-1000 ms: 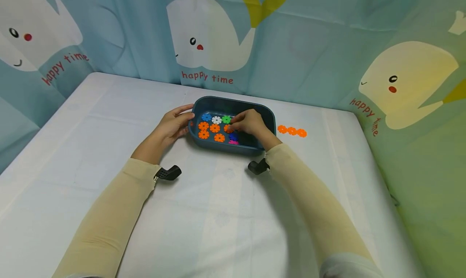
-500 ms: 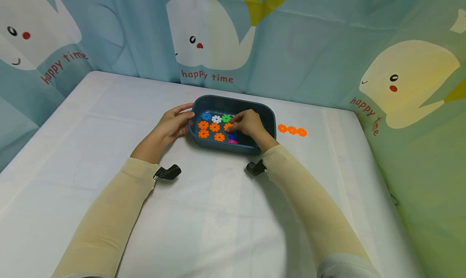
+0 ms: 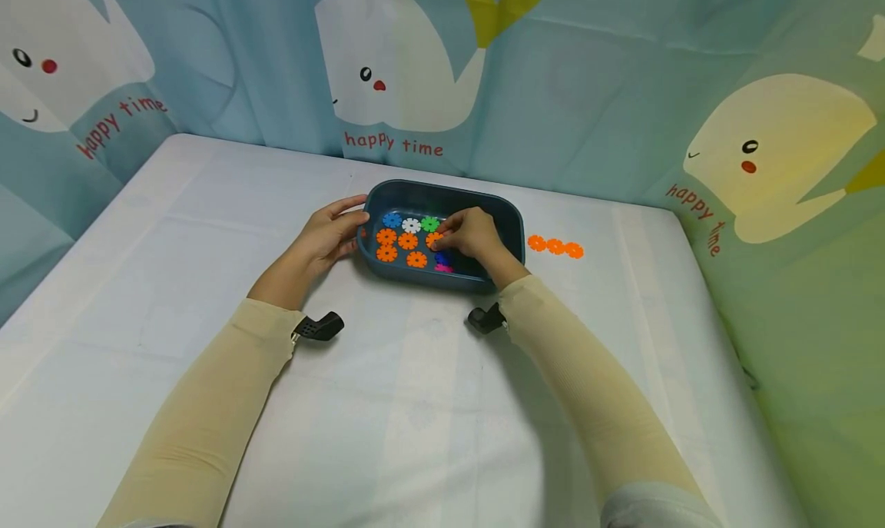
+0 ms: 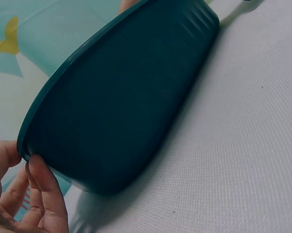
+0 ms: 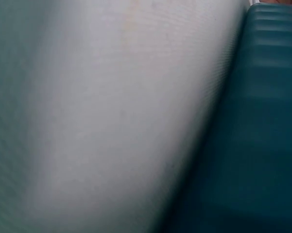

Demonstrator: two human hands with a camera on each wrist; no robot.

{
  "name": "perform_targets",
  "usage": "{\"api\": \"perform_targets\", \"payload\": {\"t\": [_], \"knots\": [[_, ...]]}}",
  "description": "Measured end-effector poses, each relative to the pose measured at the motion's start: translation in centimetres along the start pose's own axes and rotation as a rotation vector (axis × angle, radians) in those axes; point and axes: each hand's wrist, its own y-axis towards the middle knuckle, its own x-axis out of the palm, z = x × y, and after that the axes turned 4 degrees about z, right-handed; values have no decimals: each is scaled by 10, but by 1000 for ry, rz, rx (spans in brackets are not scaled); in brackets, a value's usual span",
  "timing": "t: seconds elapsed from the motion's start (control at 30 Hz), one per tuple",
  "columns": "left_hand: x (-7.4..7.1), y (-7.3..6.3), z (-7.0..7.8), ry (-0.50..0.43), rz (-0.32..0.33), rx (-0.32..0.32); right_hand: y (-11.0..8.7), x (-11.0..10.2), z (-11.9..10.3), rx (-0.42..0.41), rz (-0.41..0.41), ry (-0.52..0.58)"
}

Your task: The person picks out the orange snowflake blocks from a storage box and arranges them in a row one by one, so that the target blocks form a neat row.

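Observation:
A dark blue-green plastic bin stands toward the back of the table. My left hand holds its left end, thumb at the rim and fingers against the outer wall, as the left wrist view also shows. Inside the bin, my right hand pinches an orange interlocking disc with thumb and fingertips. Several more orange discs lie flat to its left. A light blue disc, a white disc and a green disc line the far side. Dark blue and pink pieces lie partly hidden nearer me.
Three orange discs form a touching row on the white-covered table, just right of the bin. Behind the table hangs a curtain with whale prints. Black camera mounts stick out from both sleeves. The right wrist view shows mostly bin wall and cloth.
My right forearm has shifted slightly to the left, its fingers staying at the same orange disc. The left hand and the bin hold their places.

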Motion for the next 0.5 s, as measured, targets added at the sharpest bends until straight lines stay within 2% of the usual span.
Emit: {"api": "perform_targets", "payload": {"t": [0.5], "knots": [[-2,0,0,-33,-28,0,0,0,2,-18,13,2]]}}
